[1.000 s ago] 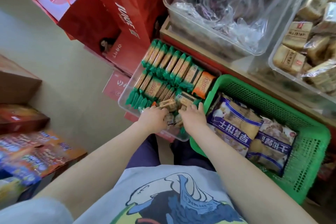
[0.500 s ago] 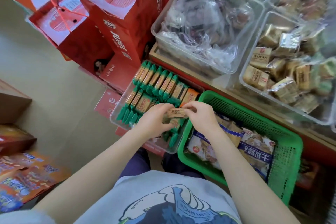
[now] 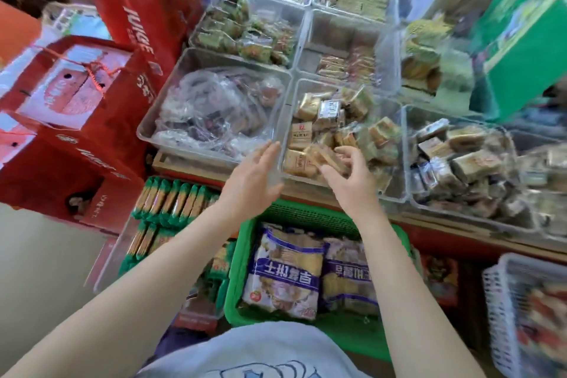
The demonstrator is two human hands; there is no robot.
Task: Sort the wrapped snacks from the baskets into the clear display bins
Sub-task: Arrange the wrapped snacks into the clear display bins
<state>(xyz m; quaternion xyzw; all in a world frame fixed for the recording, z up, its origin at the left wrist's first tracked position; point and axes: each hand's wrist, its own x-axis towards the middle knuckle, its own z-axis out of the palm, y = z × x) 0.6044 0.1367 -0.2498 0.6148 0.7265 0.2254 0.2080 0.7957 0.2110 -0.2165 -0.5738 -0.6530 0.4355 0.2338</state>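
My right hand (image 3: 352,175) pinches a small tan wrapped snack (image 3: 322,156) over the near corner of a clear display bin (image 3: 287,120) that holds several similar tan snacks. My left hand (image 3: 254,175) hovers with straight fingers beside that bin's near left wall, holding nothing. Below my arms stands a green basket (image 3: 242,258) with two large blue-and-white snack bags (image 3: 285,273). Left of it sits a clear bin (image 3: 107,258) with rows of green-wrapped bars (image 3: 171,199).
More clear bins of wrapped snacks fill the shelf: clear-wrapped goods (image 3: 214,110) at left, brown packs (image 3: 460,163) at right, others behind. Red gift boxes (image 3: 70,120) stand at left, a green box (image 3: 518,40) at upper right, a white basket (image 3: 503,316) at lower right.
Both hands rose from the low bin of green bars to the shelf bin of tan snacks. The right hand carried the small snack along; the left hand let go and opened.
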